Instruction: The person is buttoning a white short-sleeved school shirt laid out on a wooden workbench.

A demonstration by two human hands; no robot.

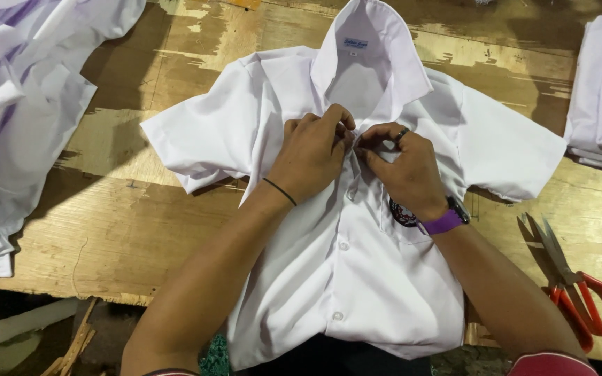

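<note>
Both hands, left hand [311,154] and right hand [402,167], are pinching the white shirt [357,278] placket narrowly at the top button [354,141], twelve o'clock of the lower buttons; fastening it looks underway, needing fine fingertip alignment.

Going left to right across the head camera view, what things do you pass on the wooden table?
Heap of white cloth garments → white short-sleeved shirt laid flat, with the left hand then the right hand at its buttons → red-handled metal scissors. The folded white stack at the far right overlaps.

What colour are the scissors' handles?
Red-orange; the scissors lie right of the shirt, seen in the head view.
</note>
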